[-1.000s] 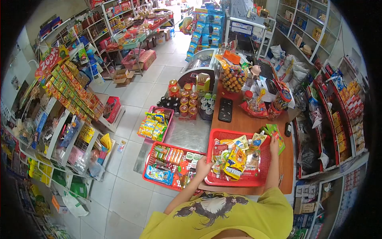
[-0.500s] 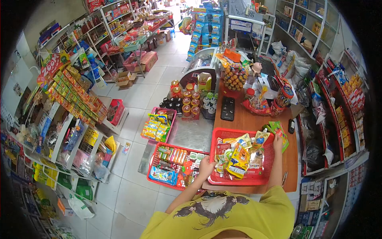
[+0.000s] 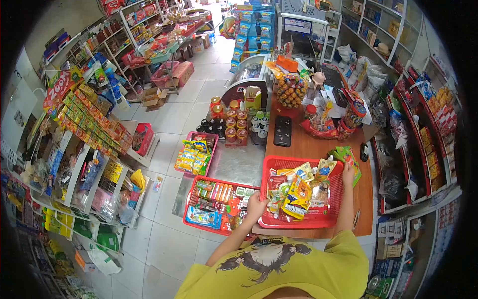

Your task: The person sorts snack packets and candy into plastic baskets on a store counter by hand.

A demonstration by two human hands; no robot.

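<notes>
A red plastic basket (image 3: 326, 221) rests on the brown wooden counter, with several snack packets inside, among them a yellow pouch (image 3: 297, 199). My left hand (image 3: 256, 207) grips its left rim, fingers closed. On the far right rim, my right hand (image 3: 348, 174) is closed round the basket's edge. A green packet (image 3: 348, 158) lies right at the right fingertips, partly overlapped by them. Left of my left hand, a second red basket (image 3: 223, 230) holds small boxes, little tubs and a blue packet (image 3: 203, 218).
A pink basket of yellow packets (image 3: 191, 158) and lidded jars (image 3: 236, 124) stand on the metal surface. A black phone-like device (image 3: 283, 131), a lollipop display (image 3: 292, 90) and a candy jar (image 3: 354, 114) are farther along the counter. Stocked shelves (image 3: 423, 134) line the right side.
The whole view has shifted slightly, so everything sits a little higher and more to the left. Both hands keep their hold on the basket's rim.
</notes>
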